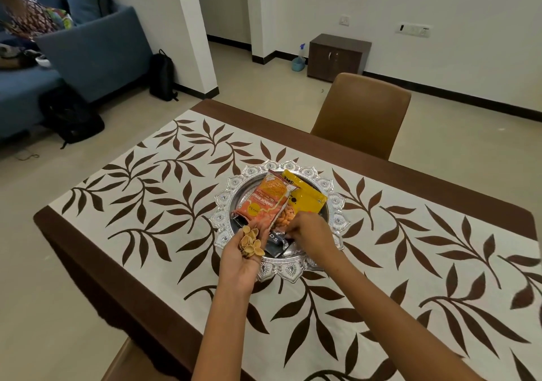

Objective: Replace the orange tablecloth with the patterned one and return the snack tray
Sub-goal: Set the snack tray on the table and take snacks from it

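Observation:
The patterned tablecloth, white with brown leaves and a brown border, covers the table. On it stands the silver snack tray with a scalloped rim, holding an orange snack packet, a yellow packet, a dark packet and loose nuts. My left hand lies palm up at the tray's near edge, cupping several pistachio shells. My right hand reaches into the tray, fingers curled down at the dark packet; whether it holds anything is hidden. The orange tablecloth is not in view.
A brown chair stands at the table's far side, and another chair's seat is at the near left. Blue sofa with a person on it, black bags, a small dark cabinet by the wall.

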The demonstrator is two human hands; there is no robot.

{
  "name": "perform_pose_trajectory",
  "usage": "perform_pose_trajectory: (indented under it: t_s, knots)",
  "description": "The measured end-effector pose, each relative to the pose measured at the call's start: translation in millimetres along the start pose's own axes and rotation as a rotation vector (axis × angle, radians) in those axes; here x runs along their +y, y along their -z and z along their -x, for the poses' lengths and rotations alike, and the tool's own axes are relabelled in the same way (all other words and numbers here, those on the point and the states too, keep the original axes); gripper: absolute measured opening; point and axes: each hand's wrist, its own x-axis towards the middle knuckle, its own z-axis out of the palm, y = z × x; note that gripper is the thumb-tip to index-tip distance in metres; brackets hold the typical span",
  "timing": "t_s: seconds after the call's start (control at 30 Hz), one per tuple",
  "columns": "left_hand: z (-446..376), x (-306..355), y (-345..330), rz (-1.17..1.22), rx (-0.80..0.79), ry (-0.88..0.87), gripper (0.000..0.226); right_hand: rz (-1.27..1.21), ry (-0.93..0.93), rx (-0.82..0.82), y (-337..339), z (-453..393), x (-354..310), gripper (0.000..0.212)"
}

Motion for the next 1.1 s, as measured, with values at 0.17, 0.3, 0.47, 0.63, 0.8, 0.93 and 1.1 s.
perform_pose_trajectory:
  t_s: [0.17,0.3,0.47,0.63,0.8,0.93,1.1]
  knots:
    - [2,-4,0,-0.023,0.019,-0.011,0.029,0.156,-0.02,-0.016,-4,-3,-7,0.012]
    - [2,-10,-2,-0.064,0.029,-0.003,0.029,-0.147,-0.104,-0.001,24,-4,-15,0.014]
    - [-1,-24,-10,-0.16,0.081,-0.002,0.024,-0.449,0.119,-0.062,60,25,-52,0.005]
    - [-3,-27,-16,-0.152,0.069,0.023,0.021,-0.501,0.133,-0.038,64,34,-47,0.013]
    - [-1,-22,-14,-0.034,0.01,0.049,0.029,-0.514,-0.061,0.195,60,24,-11,0.007]
    - [1,-19,-8,-0.017,0.018,0.047,0.032,-0.123,-0.209,-0.011,36,23,6,0.015]
    - [2,-20,-6,-0.036,0.017,0.041,0.032,0.131,-0.2,-0.001,14,25,-5,0.018]
